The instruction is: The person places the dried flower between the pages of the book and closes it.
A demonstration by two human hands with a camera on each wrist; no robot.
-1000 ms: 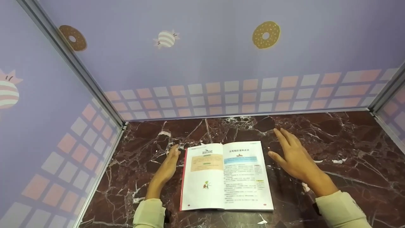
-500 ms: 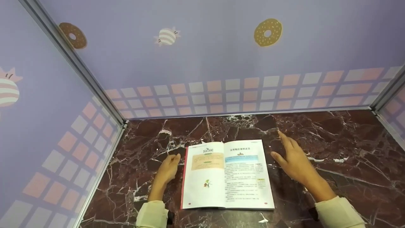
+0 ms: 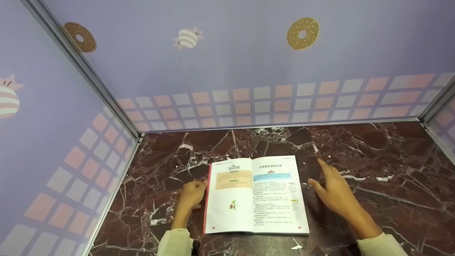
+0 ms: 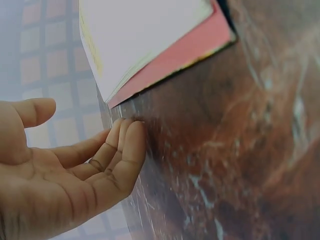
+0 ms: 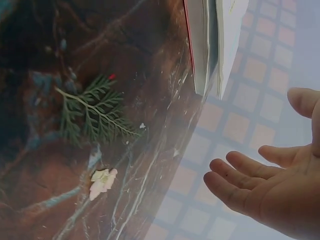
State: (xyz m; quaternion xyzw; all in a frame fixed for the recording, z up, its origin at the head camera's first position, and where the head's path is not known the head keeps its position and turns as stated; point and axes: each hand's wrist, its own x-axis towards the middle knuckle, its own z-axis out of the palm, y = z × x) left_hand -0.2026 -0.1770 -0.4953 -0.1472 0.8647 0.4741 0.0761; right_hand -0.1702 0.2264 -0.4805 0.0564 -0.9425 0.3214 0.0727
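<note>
An open book (image 3: pixel 227 199) with a red cover edge lies on the dark marbled table (image 3: pixel 170 149). Beside its left edge is the left hand (image 3: pixel 192 195); in the left wrist view that hand (image 4: pixel 75 180) has its fingers bent loosely near the red cover (image 4: pixel 185 50), holding nothing, thumb apart. Whether the fingertips touch the book is unclear. The right hand (image 3: pixel 336 190) is to the right of the book, apart from it, fingers extended. In the right wrist view this hand (image 5: pixel 270 180) is empty, its fingers relaxed below the book's page edges (image 5: pixel 202 50).
A green leafy sprig (image 5: pixel 95 110) and a small pale flower-like piece (image 5: pixel 103 183) lie on the table in the right wrist view. Purple panels (image 3: pixel 241 64) with checks, doughnuts and sweets stand behind and at the left, joined by metal posts (image 3: pixel 85 67).
The left hand has moved down along the book's left side, its fingers now more bent. The right hand has drawn slightly back toward the person. The book lies open at the same pages.
</note>
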